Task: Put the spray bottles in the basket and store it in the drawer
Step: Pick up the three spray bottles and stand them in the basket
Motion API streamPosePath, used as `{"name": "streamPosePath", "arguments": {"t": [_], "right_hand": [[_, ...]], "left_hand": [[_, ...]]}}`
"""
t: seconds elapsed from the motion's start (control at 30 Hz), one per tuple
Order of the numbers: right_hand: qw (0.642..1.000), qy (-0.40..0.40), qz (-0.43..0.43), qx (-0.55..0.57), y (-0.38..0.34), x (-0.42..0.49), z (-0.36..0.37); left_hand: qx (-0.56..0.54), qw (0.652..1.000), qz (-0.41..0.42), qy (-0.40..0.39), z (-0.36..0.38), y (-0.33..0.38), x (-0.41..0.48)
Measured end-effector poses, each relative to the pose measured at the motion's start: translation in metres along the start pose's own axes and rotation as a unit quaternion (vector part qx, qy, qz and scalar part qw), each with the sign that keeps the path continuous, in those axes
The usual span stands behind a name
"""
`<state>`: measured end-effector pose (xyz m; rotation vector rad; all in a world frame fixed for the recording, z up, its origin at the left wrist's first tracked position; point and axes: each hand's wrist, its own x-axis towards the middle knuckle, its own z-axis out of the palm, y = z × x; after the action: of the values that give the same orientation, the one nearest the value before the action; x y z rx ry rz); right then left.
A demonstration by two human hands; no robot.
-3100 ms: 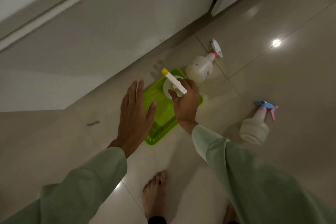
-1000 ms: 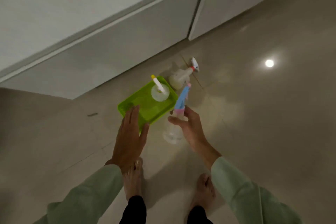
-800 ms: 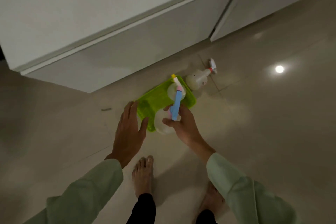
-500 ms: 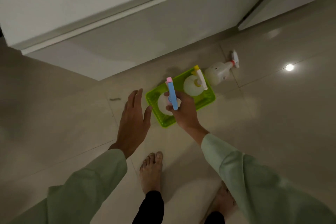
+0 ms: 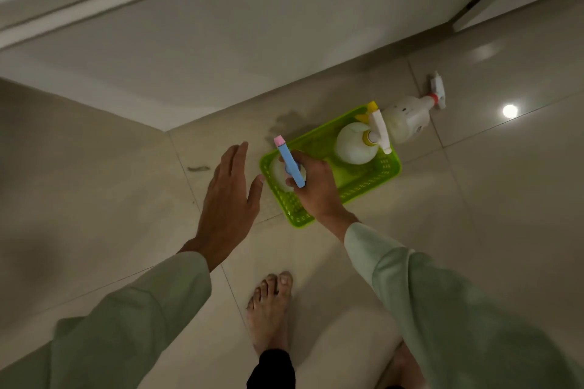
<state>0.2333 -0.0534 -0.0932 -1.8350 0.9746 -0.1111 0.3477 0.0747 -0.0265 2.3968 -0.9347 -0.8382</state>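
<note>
A lime-green basket (image 5: 366, 181) lies on the tiled floor. In its right end stands a white spray bottle with a yellow and white head (image 5: 355, 144). My right hand (image 5: 316, 191) is shut around the neck of a white spray bottle with a blue and pink head (image 5: 289, 159), holding it upright inside the basket's left end. My left hand (image 5: 229, 202) hovers open just left of the basket, fingers spread, thumb near its rim. A third white spray bottle with a white and red head (image 5: 409, 117) stands on the floor behind the basket's right corner.
A pale cabinet with drawer fronts (image 5: 252, 25) runs along the top, its lower edge close behind the basket. My bare feet (image 5: 271, 309) stand on the floor in front. A small dark scrap (image 5: 197, 168) lies on a tile to the left.
My right hand has carried the blue-headed bottle from the floor on the right into the basket's left end. My left hand has come off the basket rim and now hovers beside it.
</note>
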Motion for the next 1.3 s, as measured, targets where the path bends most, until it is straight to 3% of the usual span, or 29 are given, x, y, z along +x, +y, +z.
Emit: {"name": "streamPosePath", "arguments": {"t": [0.33,0.57,0.67,0.77,1.0,1.3], "right_hand": [[0.999,-0.024,0.015,-0.028,-0.029,-0.037,-0.051],[0.989,0.15,-0.005,0.003,-0.068,-0.076,-0.144],[0.971,0.226,0.07,0.04,-0.069,-0.072,-0.188],[0.951,0.24,0.166,0.099,-0.054,-0.051,-0.216],[0.886,0.158,0.379,0.217,0.015,0.026,-0.236],[0.806,0.097,0.457,0.363,0.087,0.104,-0.208]], "left_hand": [[0.005,1.0,0.004,0.014,-0.037,0.025,-0.013],[-0.032,0.998,0.04,0.034,-0.076,0.112,-0.017],[-0.031,0.997,0.069,0.021,-0.074,0.15,-0.01],[-0.02,0.996,0.087,0.017,-0.061,0.173,0.003],[0.011,0.997,0.079,0.015,-0.002,0.187,0.051],[0.051,0.994,0.084,0.056,0.05,0.155,0.116]]}}
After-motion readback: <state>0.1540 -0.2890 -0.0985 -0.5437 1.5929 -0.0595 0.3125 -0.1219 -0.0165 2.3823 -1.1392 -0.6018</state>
